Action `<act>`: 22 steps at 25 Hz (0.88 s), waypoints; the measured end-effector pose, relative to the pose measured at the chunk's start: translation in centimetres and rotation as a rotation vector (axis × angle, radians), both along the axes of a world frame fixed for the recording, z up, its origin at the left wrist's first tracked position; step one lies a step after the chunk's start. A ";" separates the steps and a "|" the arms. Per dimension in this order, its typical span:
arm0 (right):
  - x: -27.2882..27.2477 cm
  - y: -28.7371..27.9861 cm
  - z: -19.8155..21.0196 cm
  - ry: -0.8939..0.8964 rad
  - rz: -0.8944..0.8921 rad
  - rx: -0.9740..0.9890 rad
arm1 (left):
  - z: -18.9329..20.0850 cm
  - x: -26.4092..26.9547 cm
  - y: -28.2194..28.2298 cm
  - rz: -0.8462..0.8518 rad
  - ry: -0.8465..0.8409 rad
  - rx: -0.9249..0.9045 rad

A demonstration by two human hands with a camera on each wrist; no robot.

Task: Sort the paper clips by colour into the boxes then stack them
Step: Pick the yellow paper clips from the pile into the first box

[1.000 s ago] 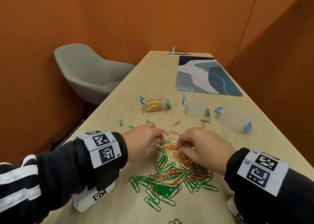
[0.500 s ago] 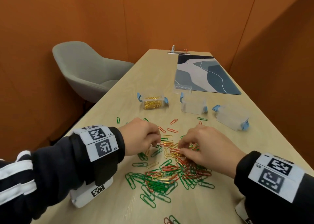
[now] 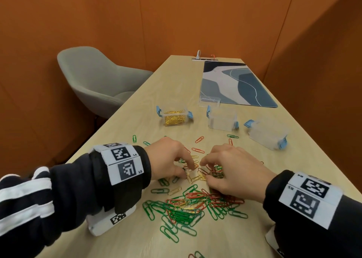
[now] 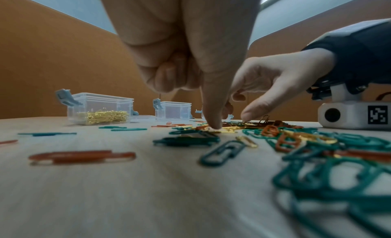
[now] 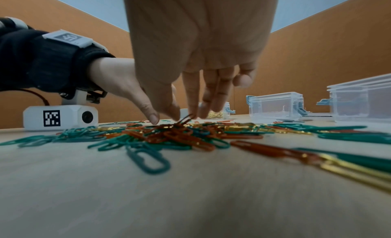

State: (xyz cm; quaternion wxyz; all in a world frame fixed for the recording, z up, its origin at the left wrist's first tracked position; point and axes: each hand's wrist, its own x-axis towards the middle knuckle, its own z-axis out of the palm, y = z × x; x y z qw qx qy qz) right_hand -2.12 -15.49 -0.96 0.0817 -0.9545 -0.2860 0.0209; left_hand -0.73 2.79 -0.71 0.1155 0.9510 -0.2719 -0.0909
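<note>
Your left hand (image 3: 166, 158) is at the 9 o'clock edge of the mixed paper clip pile (image 3: 194, 205) on the desk (image 3: 274, 171). Its thumb presses straight down on gold clips (image 4: 227, 129), and the other fingers are curled in against the palm. Your right hand (image 3: 233, 169) is at 3 o'clock of the same spot, fingers bent down into the red clips (image 5: 173, 133). One dark red clip stands up between its fingertips, but motion blur leaves it unclear whether you are actually pinching it. Green clips (image 3: 176, 216) spread toward 6 o'clock. At 12 o'clock three clear boxes stand in a row: the box with gold clips (image 3: 174, 116) at 11 o'clock, the middle box (image 3: 222, 119) and the right box (image 3: 267, 134) at 1 o'clock. A loose lid (image 3: 209, 101) lies just behind the middle box.
</note>
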 end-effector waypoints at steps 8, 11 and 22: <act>0.7 0.4 -0.4 0.070 -0.024 -0.006 | -0.5 -0.2 -0.6 -0.032 0.081 0.027; 0.4 0.3 -0.2 0.064 -0.048 -0.010 | -0.8 -0.5 -0.9 -0.037 0.144 0.098; 0.2 0.0 0.1 -0.043 -0.081 0.014 | -0.8 0.6 -0.9 0.222 -0.052 -0.003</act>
